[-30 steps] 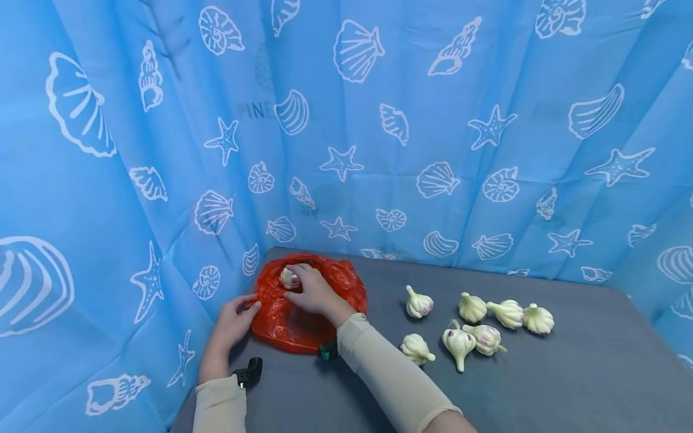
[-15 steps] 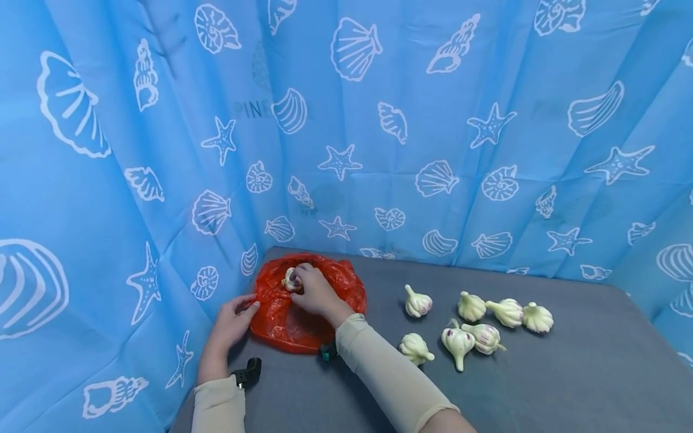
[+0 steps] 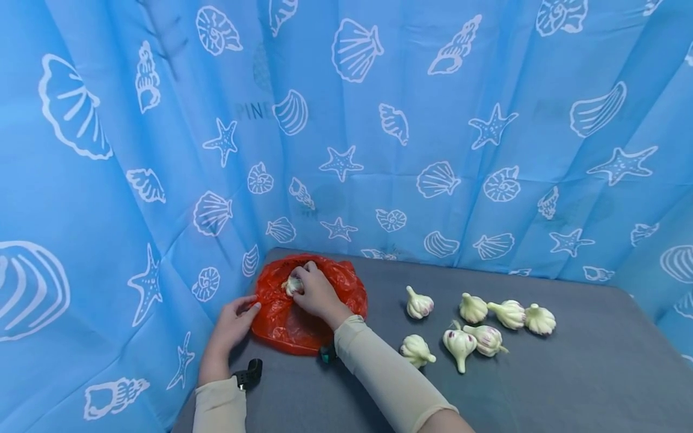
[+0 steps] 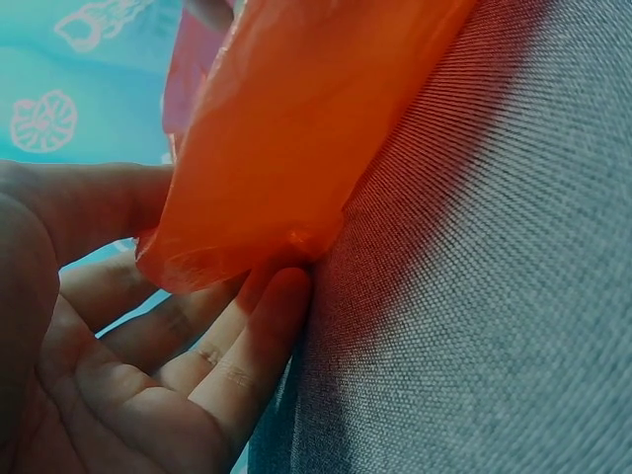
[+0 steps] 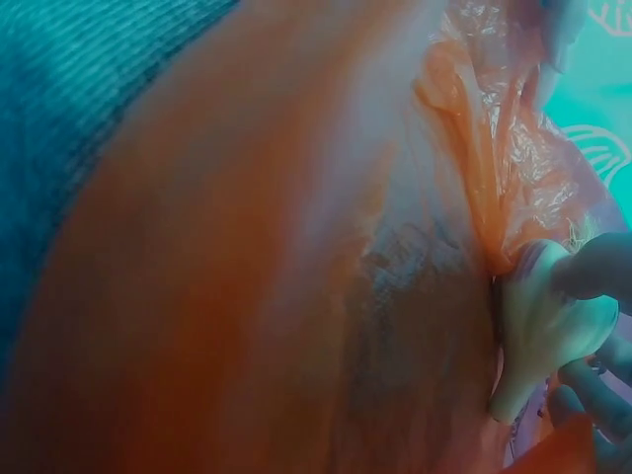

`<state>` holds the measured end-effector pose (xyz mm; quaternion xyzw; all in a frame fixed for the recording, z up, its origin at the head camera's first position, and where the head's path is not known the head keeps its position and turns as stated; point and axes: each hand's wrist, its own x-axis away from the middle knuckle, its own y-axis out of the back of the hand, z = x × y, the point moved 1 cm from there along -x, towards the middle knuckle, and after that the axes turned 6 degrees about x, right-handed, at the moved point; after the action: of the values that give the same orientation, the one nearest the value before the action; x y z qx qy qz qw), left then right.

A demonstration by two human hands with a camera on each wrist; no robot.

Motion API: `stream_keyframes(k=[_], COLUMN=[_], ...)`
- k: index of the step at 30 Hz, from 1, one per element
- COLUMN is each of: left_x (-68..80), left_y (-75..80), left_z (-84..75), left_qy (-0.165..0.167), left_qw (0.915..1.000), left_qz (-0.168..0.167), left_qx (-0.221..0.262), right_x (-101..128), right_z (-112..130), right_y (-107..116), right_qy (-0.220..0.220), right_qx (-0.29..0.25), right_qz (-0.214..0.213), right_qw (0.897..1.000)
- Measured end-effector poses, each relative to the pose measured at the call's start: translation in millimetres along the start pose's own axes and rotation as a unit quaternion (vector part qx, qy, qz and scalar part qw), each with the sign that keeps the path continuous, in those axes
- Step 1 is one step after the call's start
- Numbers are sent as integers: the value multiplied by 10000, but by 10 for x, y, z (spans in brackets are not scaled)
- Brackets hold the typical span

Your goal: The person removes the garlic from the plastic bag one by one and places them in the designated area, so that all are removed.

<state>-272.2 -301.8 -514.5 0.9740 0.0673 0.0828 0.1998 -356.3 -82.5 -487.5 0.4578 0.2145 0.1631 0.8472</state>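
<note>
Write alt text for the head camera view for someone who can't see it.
A right hand grips a garlic bulb over a red plastic bag while the left hand holds the bag's edge. Seven more bulbs lie on the grey table, backed by a blue seashell curtain.

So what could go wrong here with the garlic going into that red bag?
The red plastic bag lies limp and flat on the table; the left hand grips only its edge, so the mouth might fold shut as the right hand pushes its garlic bulb in. The thin film could also snag on the bulb's stem. The loose garlic bulbs nearby might roll if bumped.
</note>
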Motion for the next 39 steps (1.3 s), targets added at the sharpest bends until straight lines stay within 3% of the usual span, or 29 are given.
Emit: stream_keyframes(k=[6,10,16,21,25,29,35,39], left_x=[-16,-15,30,62,67,61,63,59], left_y=[-21,-14,1,-13,-24,-19,-14,-22], left_z=[-4,9,-4,-15,-17,10,11,-2], left_qy=[7,-53,-132,-167,-159,-148,-68,-36], left_qw=[10000,10000,9999,9999,9998,9999,9999,9999], left_qz=[23,-24,-35,-38,30,43,15,68], left_qx=[-15,-6,-13,-20,-85,-74,-112,-105], right_x=[32,83,368,823,1321,1814,2522,2940], right_z=[6,111,327,315,14,-497,-1251,-1597], right_y=[47,220,793,1437,1895,2190,2454,2532], right_qy=[57,166,687,1018,1079,792,-109,-996], right_qx=[61,46,-176,-488,-395,99,923,1221], right_qz=[-165,-372,-787,-1018,-1266,-1598,-2038,-2007], right_qw=[9998,9992,9944,9884,9853,9839,9746,9669])
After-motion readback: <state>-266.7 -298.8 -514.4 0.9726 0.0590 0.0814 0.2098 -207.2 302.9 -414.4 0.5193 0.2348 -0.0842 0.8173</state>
